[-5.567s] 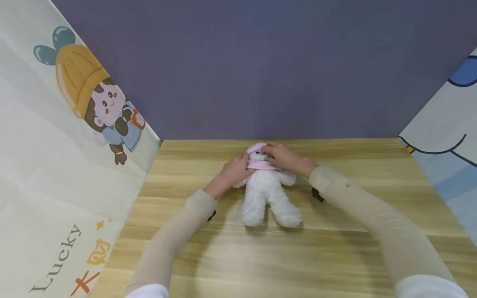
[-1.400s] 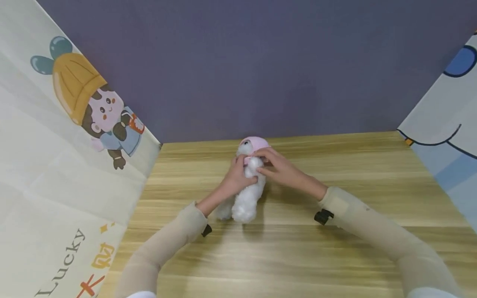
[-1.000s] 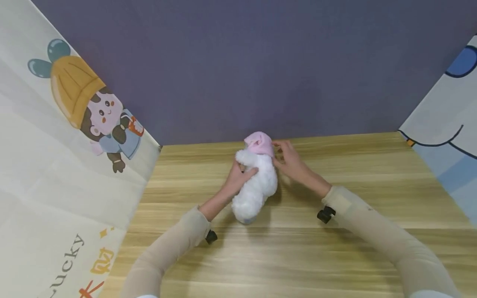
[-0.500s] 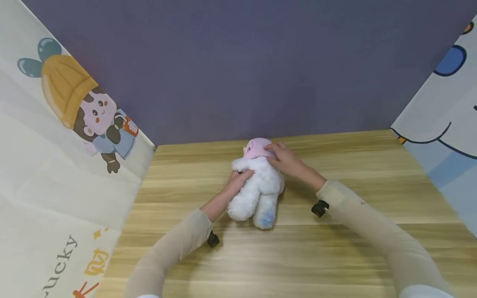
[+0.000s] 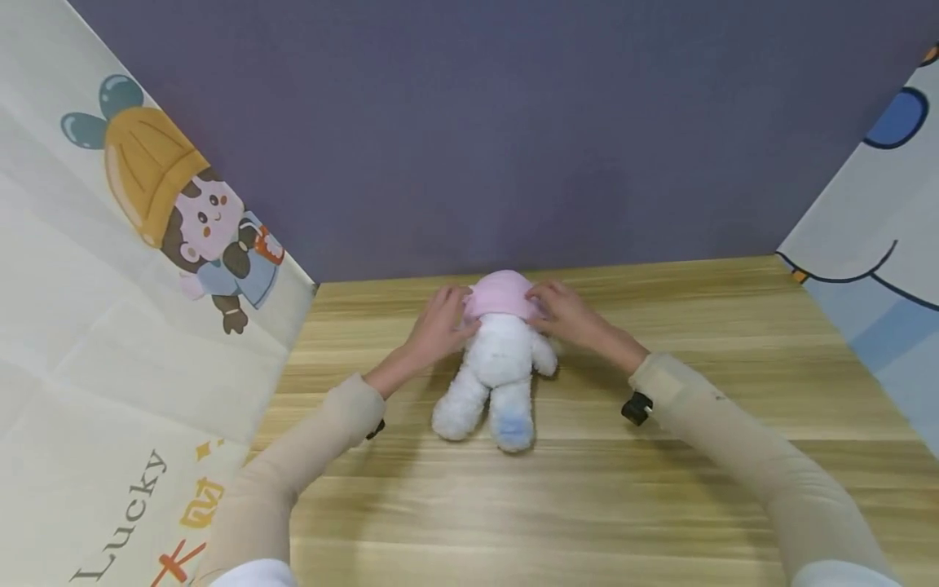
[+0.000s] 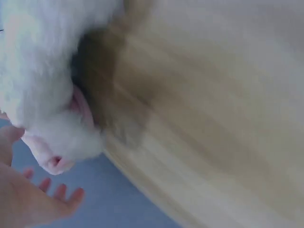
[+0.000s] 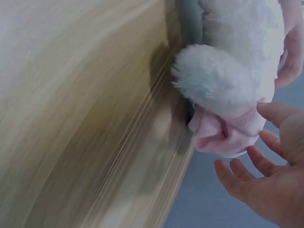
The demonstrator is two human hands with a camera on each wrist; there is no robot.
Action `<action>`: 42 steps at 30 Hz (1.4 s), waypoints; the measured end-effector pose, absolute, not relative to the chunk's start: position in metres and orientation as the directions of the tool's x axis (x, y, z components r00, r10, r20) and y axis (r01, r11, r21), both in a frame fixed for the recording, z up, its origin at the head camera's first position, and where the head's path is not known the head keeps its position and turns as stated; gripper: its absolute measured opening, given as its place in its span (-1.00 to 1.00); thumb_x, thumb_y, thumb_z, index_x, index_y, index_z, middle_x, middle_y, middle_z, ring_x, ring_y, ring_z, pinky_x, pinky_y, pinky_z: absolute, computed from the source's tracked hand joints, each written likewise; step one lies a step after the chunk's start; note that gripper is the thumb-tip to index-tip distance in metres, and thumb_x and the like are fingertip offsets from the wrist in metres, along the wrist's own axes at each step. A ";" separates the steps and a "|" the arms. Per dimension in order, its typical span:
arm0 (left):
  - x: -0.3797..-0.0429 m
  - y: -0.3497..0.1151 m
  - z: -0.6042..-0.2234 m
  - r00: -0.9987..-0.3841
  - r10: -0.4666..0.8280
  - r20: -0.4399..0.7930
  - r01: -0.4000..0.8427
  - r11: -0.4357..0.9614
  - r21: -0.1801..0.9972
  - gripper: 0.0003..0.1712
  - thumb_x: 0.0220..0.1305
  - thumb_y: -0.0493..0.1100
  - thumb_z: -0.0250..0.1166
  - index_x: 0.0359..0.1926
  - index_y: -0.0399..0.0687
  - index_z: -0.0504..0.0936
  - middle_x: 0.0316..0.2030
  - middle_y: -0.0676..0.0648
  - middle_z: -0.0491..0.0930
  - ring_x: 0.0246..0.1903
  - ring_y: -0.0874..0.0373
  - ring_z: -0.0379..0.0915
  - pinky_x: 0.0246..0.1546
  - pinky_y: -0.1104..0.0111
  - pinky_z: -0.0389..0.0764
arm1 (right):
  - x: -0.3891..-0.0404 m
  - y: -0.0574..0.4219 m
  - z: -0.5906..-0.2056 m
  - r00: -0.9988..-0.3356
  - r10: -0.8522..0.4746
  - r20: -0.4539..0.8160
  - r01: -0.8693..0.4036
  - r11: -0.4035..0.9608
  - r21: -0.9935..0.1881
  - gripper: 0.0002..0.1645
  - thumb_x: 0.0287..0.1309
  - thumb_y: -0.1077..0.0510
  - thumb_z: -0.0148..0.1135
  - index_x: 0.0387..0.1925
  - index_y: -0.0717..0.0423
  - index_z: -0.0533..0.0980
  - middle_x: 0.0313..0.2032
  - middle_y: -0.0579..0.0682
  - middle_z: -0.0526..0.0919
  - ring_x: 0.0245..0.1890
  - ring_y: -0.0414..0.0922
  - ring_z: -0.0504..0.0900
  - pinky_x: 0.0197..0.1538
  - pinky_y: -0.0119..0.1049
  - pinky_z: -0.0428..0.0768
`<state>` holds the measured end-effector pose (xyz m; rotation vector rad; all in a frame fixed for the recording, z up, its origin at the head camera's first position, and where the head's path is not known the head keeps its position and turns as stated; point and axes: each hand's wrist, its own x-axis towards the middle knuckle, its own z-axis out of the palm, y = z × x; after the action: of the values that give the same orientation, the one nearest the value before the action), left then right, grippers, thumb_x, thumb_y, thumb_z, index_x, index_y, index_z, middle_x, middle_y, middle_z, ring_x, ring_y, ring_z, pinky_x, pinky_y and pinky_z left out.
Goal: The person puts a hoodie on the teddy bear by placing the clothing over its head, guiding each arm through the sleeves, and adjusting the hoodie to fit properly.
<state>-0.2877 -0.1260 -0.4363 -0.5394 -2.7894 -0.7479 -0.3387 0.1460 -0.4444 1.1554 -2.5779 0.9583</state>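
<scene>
A white plush doll (image 5: 500, 350) lies on the wooden table with its back up and its head toward the far edge. A pink hat (image 5: 502, 293) covers the head; the face is hidden underneath. One foot carries a pale blue patch. My left hand (image 5: 438, 328) is at the hat's left side, its thumb by the neck; the left wrist view has its fingers (image 6: 61, 192) spread. On the other side, my right hand (image 5: 568, 316) has fingertips right at the hat's edge. In the right wrist view its fingers (image 7: 259, 161) are loosely bent around the pink fabric (image 7: 228, 133), not closed on it.
The wooden tabletop (image 5: 557, 505) extends in front of the doll and to both sides. A dark grey-blue panel (image 5: 543, 139) stands behind the far edge. Printed cartoon sheets flank the table on the left (image 5: 95, 342) and right (image 5: 880, 220).
The doll has been turned over from face up to back up, passing through its side. My left hand has let go of its body and moved up beside the hat.
</scene>
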 end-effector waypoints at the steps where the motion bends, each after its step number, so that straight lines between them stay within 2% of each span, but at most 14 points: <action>1: -0.292 -0.128 -0.435 -0.891 0.347 0.292 0.438 0.823 0.361 -0.36 0.36 -0.02 0.36 0.32 -0.24 0.42 0.22 -0.26 0.45 0.24 -0.19 0.36 0.27 0.01 0.41 | -0.338 0.145 -0.445 -0.679 -0.622 0.390 -0.727 0.492 -0.479 -0.49 0.18 0.24 0.44 0.10 0.39 0.51 0.08 0.37 0.53 -0.01 0.21 0.55 0.10 0.09 0.57; 4: -0.302 -0.130 -0.435 -0.860 0.441 0.258 0.499 0.834 0.237 -0.39 0.37 -0.02 0.35 0.31 -0.23 0.44 0.20 -0.25 0.46 0.20 -0.16 0.42 0.22 0.06 0.48 | -0.336 0.139 -0.446 -0.651 -0.643 0.402 -0.754 0.490 -0.437 -0.45 0.18 0.21 0.44 0.13 0.42 0.50 0.07 0.39 0.52 -0.06 0.20 0.56 0.05 0.05 0.61; 10: -0.316 -0.121 -0.444 -0.882 0.429 0.194 0.471 0.822 0.322 -0.40 0.40 -0.14 0.33 0.34 -0.32 0.40 0.21 -0.34 0.44 0.18 -0.16 0.47 0.18 0.13 0.55 | -0.337 0.128 -0.447 -0.619 -0.655 0.434 -0.786 0.520 -0.335 -0.45 0.22 0.28 0.39 0.16 0.50 0.47 0.08 0.43 0.51 0.01 0.24 0.55 0.11 0.05 0.58; 13: -0.320 -0.113 -0.448 -0.894 0.406 0.191 0.446 0.851 0.278 -0.49 0.44 -0.17 0.28 0.31 -0.28 0.43 0.14 -0.33 0.49 0.11 -0.14 0.52 0.10 0.14 0.60 | -0.341 0.123 -0.446 -0.594 -0.672 0.441 -0.801 0.546 -0.247 -0.52 0.25 0.30 0.34 0.13 0.51 0.49 0.05 0.43 0.55 0.03 0.25 0.56 0.13 0.05 0.57; 18: -0.328 -0.098 -0.447 -0.910 0.360 0.206 0.389 0.913 0.123 -0.65 0.49 -0.14 0.21 0.18 -0.18 0.53 -0.04 -0.24 0.57 -0.11 -0.11 0.60 -0.15 0.12 0.66 | -0.350 0.111 -0.436 -0.624 -0.694 0.359 -0.765 0.636 -0.100 -0.67 0.31 0.27 0.25 0.01 0.45 0.58 -0.13 0.35 0.63 -0.13 0.19 0.64 -0.03 -0.01 0.64; 21: -0.332 -0.091 -0.445 -0.914 0.339 0.224 0.358 0.933 0.049 -0.71 0.51 -0.08 0.17 0.08 -0.15 0.58 -0.14 -0.21 0.60 -0.22 -0.11 0.61 -0.29 0.10 0.67 | -0.357 0.106 -0.430 -0.648 -0.702 0.296 -0.746 0.663 -0.061 -0.77 0.32 0.29 0.23 -0.10 0.41 0.61 -0.23 0.30 0.65 -0.26 0.15 0.68 -0.18 -0.06 0.67; 23: -0.334 -0.087 -0.442 -0.918 0.330 0.218 0.348 0.936 0.048 -0.71 0.55 -0.04 0.12 0.03 -0.14 0.60 -0.21 -0.21 0.62 -0.28 -0.12 0.62 -0.36 0.08 0.66 | -0.361 0.105 -0.428 -0.661 -0.701 0.266 -0.739 0.671 -0.069 -0.82 0.30 0.32 0.22 -0.15 0.40 0.62 -0.27 0.29 0.65 -0.30 0.14 0.68 -0.24 -0.07 0.68; 26: -0.338 -0.087 -0.435 -0.918 0.353 0.180 0.375 0.921 0.107 -0.69 0.59 -0.05 0.05 -0.04 -0.16 0.63 -0.30 -0.22 0.64 -0.34 -0.11 0.63 -0.39 0.12 0.65 | -0.367 0.104 -0.426 -0.679 -0.700 0.221 -0.729 0.677 -0.099 -0.87 0.28 0.34 0.23 -0.21 0.37 0.62 -0.31 0.26 0.66 -0.33 0.13 0.69 -0.28 -0.09 0.67; 30: -0.345 -0.093 -0.423 -0.911 0.403 0.093 0.413 0.892 0.184 -0.82 0.52 -0.20 0.17 -0.15 -0.20 0.64 -0.35 -0.20 0.65 -0.35 -0.03 0.61 -0.33 0.22 0.60 | -0.370 0.100 -0.424 -0.687 -0.705 0.177 -0.726 0.669 -0.156 -0.92 0.28 0.32 0.26 -0.32 0.30 0.62 -0.41 0.19 0.66 -0.43 0.05 0.64 -0.36 -0.13 0.59; 33: -0.347 -0.097 -0.415 -0.907 0.422 0.011 0.413 0.882 0.227 -0.96 0.37 -0.31 0.28 -0.20 -0.22 0.60 -0.34 -0.17 0.63 -0.32 0.02 0.55 -0.31 0.26 0.53 | -0.370 0.096 -0.419 -0.708 -0.694 0.132 -0.704 0.678 -0.212 -0.78 0.37 0.22 0.23 -0.42 0.23 0.61 -0.49 0.12 0.65 -0.52 -0.03 0.57 -0.40 -0.17 0.51; 37: -0.345 -0.100 -0.412 -0.899 0.431 -0.080 0.402 0.883 0.241 -0.75 0.26 -0.37 0.33 -0.04 -0.22 0.57 -0.20 -0.20 0.64 -0.19 -0.01 0.57 -0.23 0.26 0.58 | -0.370 0.092 -0.410 -0.750 -0.657 0.071 -0.648 0.710 -0.275 -0.61 0.48 0.11 0.13 -0.47 0.21 0.63 -0.49 0.12 0.68 -0.48 -0.01 0.61 -0.34 -0.14 0.53; 39: -0.343 -0.101 -0.412 -0.897 0.430 -0.098 0.397 0.884 0.247 -0.66 0.27 -0.35 0.33 0.06 -0.23 0.55 -0.12 -0.22 0.65 -0.12 -0.04 0.59 -0.17 0.24 0.62 | -0.370 0.090 -0.406 -0.759 -0.649 0.047 -0.633 0.718 -0.289 -0.61 0.49 0.10 0.12 -0.42 0.22 0.67 -0.43 0.14 0.71 -0.41 0.01 0.63 -0.26 -0.12 0.55; 42: -0.339 -0.103 -0.414 -0.900 0.423 -0.107 0.381 0.881 0.280 -0.61 0.26 -0.32 0.32 0.10 -0.25 0.54 -0.09 -0.22 0.66 -0.12 -0.02 0.60 -0.14 0.25 0.64 | -0.367 0.089 -0.402 -0.761 -0.649 -0.016 -0.617 0.730 -0.295 -0.63 0.48 0.07 0.14 -0.34 0.24 0.69 -0.41 0.13 0.71 -0.42 -0.01 0.61 -0.27 -0.14 0.53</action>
<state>-0.3390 -0.1028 -0.4136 -0.6910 -3.2068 -0.4218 -0.3666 0.0889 -0.4022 1.1132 -3.0311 0.4477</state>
